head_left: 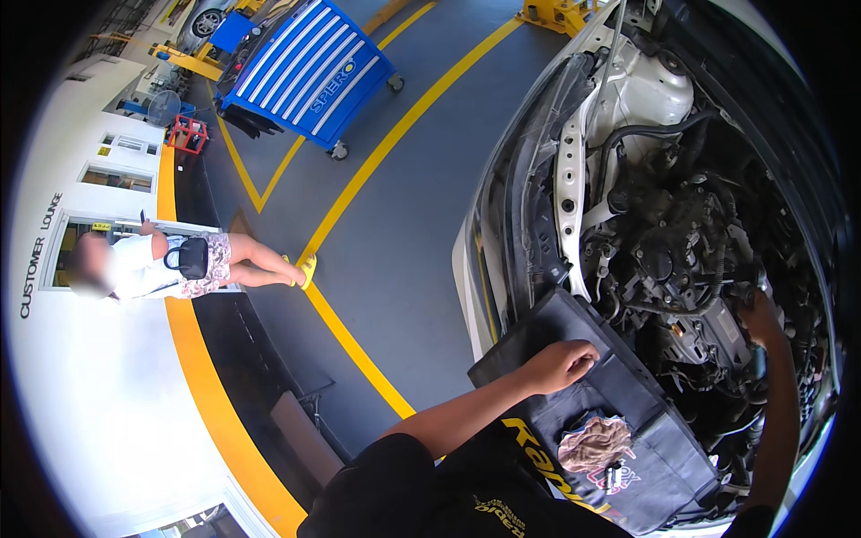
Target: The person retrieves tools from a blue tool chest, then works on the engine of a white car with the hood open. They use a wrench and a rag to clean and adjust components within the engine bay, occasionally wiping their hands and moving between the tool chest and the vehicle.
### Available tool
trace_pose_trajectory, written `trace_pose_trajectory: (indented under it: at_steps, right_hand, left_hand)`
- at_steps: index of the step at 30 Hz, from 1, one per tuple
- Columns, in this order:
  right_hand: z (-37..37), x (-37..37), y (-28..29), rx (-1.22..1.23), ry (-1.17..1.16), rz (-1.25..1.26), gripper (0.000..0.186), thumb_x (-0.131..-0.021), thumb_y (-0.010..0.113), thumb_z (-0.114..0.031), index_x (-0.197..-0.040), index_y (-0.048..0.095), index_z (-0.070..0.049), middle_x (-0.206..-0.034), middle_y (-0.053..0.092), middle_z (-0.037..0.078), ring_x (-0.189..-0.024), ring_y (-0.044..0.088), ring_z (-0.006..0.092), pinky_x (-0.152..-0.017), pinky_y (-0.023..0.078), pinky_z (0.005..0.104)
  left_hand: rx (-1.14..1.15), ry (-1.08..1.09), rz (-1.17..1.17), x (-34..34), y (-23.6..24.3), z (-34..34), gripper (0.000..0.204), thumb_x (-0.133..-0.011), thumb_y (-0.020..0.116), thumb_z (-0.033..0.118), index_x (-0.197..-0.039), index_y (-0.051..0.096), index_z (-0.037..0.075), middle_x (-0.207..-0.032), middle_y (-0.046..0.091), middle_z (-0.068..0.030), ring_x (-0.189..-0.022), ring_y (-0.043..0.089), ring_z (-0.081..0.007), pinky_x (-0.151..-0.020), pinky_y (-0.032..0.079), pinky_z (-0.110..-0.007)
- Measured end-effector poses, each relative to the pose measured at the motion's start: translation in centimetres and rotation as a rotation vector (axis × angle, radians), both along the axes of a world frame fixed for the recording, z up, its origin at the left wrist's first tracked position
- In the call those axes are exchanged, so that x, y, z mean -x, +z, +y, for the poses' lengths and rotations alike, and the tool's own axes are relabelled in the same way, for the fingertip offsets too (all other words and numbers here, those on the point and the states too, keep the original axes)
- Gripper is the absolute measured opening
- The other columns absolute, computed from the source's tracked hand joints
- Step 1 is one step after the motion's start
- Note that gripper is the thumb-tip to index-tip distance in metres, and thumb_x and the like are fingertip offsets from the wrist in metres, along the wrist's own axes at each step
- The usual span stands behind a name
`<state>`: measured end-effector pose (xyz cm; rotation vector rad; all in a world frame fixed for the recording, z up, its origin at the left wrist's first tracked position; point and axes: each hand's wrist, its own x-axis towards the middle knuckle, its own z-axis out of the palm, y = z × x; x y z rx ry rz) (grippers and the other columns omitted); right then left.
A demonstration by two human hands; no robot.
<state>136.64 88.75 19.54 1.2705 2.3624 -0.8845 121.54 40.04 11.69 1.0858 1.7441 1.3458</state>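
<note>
My left hand is curled into a fist and rests on a black fender cover draped over the car's front edge; nothing shows in its fingers. On the right, my right hand reaches into the engine bay. Its fingers bend around something dark beside the engine, too shadowed to make out. A crumpled brown rag lies on the cover, nearer to me than my left fist. Touching its near edge is a small shiny metal piece whose kind I cannot tell.
The raised hood edges the engine bay at the far right. A blue tool cabinet on castors stands at the far left, with a red cart beyond. A person with a black handbag is by the doorway. Yellow lines cross the grey floor.
</note>
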Motion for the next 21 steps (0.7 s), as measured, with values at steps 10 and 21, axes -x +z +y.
trace_pose_trajectory:
  at_steps: [10,21]
  right_hand:
    - [-4.1,1.1,-2.0,0.767,-0.793,0.432,0.018,-0.104,0.068,-0.026,-0.100,0.064,-0.008,-0.071,0.057,0.003,-0.057,0.055,0.0174,-0.072,0.055,0.0430]
    - [0.3,1.0,2.6,0.013,0.367,-0.124,0.018,-0.099,0.067,-0.020,-0.114,0.067,-0.009,-0.080,0.067,0.007,-0.074,0.068,0.0160,-0.062,0.054,0.0388]
  left_hand:
    - [0.028,-0.094,0.308,-1.1,0.2,0.0,0.007,-0.094,0.071,0.016,-0.099,0.067,0.011,-0.092,0.070,-0.0070,-0.082,0.071,-0.0293,-0.071,0.056,-0.042]
    - [0.023,-0.156,0.353,-0.8,0.3,0.4,0.011,-0.087,0.072,0.009,-0.097,0.068,0.011,-0.082,0.066,-0.0043,-0.070,0.067,-0.0250,-0.064,0.055,-0.037]
